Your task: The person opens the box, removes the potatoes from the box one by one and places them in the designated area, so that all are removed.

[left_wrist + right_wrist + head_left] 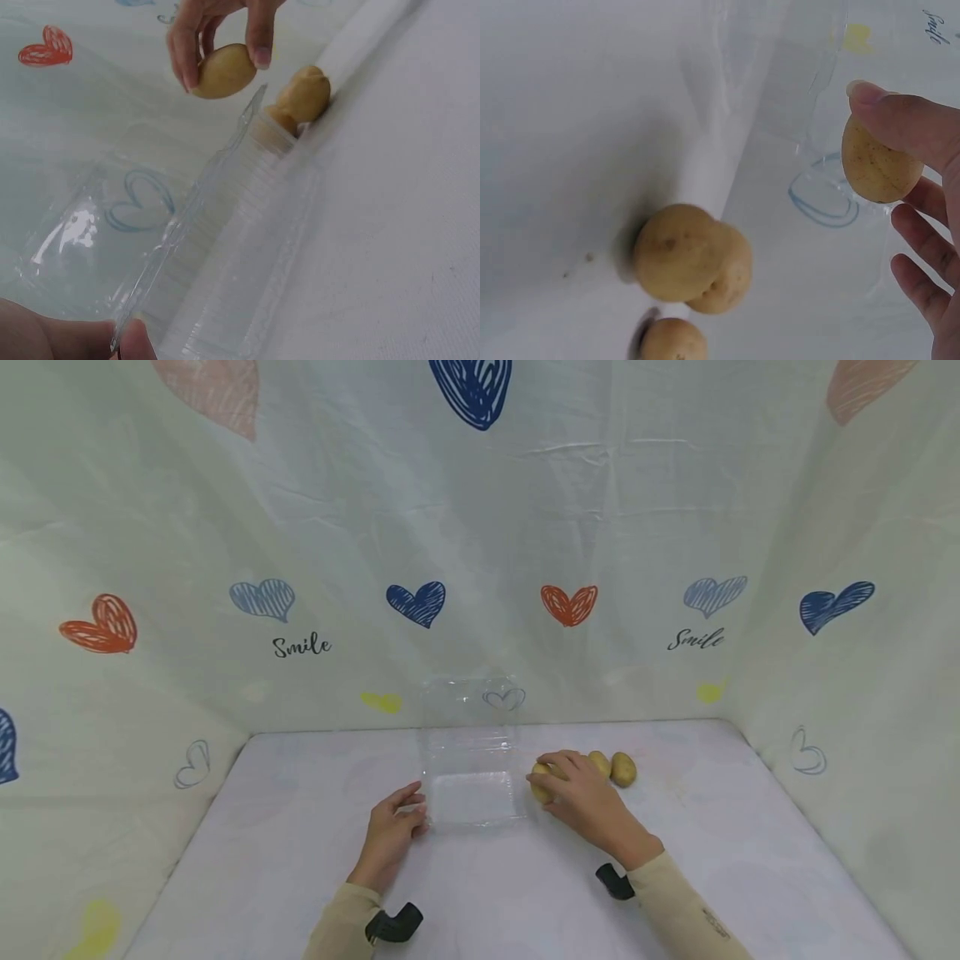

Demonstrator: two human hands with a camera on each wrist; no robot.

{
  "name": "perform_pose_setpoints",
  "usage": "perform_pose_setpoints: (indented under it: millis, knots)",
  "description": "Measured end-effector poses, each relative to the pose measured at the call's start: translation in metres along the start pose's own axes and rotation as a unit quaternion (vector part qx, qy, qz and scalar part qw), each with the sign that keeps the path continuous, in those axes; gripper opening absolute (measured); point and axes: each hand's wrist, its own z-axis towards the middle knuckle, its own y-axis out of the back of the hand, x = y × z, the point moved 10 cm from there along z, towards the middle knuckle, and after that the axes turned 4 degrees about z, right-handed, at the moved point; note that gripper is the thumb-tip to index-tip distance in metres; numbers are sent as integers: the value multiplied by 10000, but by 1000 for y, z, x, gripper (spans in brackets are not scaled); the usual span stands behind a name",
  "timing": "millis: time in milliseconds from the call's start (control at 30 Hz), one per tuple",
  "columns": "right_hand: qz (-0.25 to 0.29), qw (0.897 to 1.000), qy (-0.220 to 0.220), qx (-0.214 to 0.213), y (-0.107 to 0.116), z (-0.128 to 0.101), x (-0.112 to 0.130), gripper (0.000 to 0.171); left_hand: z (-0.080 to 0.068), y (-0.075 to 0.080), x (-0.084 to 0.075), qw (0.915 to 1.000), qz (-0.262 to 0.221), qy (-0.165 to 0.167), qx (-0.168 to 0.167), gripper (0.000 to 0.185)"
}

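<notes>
A clear plastic box with a raised, hinged lid (472, 797) stands in the middle of the table. At its left side is my left hand (390, 839), and the left wrist view shows the thumb and a finger pinching the rim. My right hand (588, 797) grips a potato (225, 71) between thumb and fingertips, just off the box's right side and raised above the table. To the right of the box lie more potatoes (623, 769), bunched together and partly covered by the right hand in the head view.
The white tabletop (300, 827) runs back to a cloth backdrop (495, 543) printed with hearts and "Smile". Similar cloth hangs on both sides. A few small brown crumbs (589, 257) lie beside the loose potatoes.
</notes>
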Motion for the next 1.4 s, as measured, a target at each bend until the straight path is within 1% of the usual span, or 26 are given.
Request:
perform_pose_setpoints:
  millis: [200, 400, 633, 900, 1067, 1400]
  knots:
    - [-123, 9998, -33, -177, 7, -12, -8, 59, 0, 1, 0, 9999, 100, 42, -40, 49]
    - [-4, 9993, -107, -365, 15, -25, -18, 61, 0, 1, 1, 9999, 106, 60, -66, 48]
    - [46, 9986, -188, -488, 19, -42, -30, 65, 2, 0, 2, 10000, 70, 30, 4, 50]
    - [-44, 9983, -319, -492, 24, -58, -42, 67, 2, -1, 2, 10000, 72, 2, 43, 50]
    - [-72, 9980, -473, -414, 24, -66, -50, 68, 1, 0, 2, 9999, 108, 42, -17, 49]
    - [-220, 9975, -606, -283, 24, -76, -60, 66, 0, 1, 2, 9999, 129, 75, -42, 48]
